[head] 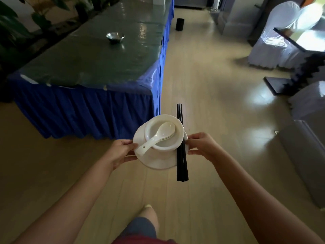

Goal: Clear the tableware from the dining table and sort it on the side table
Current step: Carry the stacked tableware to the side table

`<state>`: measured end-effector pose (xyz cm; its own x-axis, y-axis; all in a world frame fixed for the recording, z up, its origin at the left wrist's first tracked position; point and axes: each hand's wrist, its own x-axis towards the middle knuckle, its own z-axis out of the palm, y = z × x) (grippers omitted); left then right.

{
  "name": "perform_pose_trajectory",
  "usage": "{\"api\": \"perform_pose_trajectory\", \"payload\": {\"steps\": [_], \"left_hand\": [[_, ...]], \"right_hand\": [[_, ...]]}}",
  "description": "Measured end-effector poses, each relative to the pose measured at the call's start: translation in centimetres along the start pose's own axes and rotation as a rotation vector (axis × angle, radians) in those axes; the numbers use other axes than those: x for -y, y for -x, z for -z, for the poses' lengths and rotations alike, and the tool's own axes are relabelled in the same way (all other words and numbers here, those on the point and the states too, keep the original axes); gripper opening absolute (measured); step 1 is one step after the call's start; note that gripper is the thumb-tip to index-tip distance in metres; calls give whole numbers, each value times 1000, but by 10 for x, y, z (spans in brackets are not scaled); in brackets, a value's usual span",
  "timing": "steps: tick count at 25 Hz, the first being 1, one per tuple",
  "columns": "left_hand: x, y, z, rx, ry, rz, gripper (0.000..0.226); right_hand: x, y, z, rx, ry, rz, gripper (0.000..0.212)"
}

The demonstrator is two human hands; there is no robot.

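I carry a stack of white tableware above the floor. A white plate (156, 161) is at the bottom, with a white bowl (164, 144) standing on it. White ceramic spoons (158, 135) lie in the bowl, handles pointing left. Black chopsticks (181, 150) lie across the plate's right side, pointing away from me. My left hand (121, 152) grips the plate's left rim. My right hand (202, 147) grips the right rim and presses on the chopsticks. Ahead to the left stands the long table with a blue skirt (88, 110) and a glossy dark top.
A metal bowl (115, 36) sits on the long table. White-covered chairs (274, 37) and a dark table edge (299, 43) are at the right. A black cylinder (179, 24) stands on the floor far ahead. Plants line the left wall. My leg (146, 221) shows below.
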<state>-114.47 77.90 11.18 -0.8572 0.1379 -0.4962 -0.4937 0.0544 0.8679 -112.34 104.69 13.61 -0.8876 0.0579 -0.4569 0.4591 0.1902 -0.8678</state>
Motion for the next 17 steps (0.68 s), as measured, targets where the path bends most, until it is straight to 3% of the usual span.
{"api": "perform_pose_trajectory", "payload": {"steps": [17], "left_hand": [[-234,-393,-104,11,-22,-63,15]], "right_hand": [[178,-384,186,-23,-35,11,23]]}}
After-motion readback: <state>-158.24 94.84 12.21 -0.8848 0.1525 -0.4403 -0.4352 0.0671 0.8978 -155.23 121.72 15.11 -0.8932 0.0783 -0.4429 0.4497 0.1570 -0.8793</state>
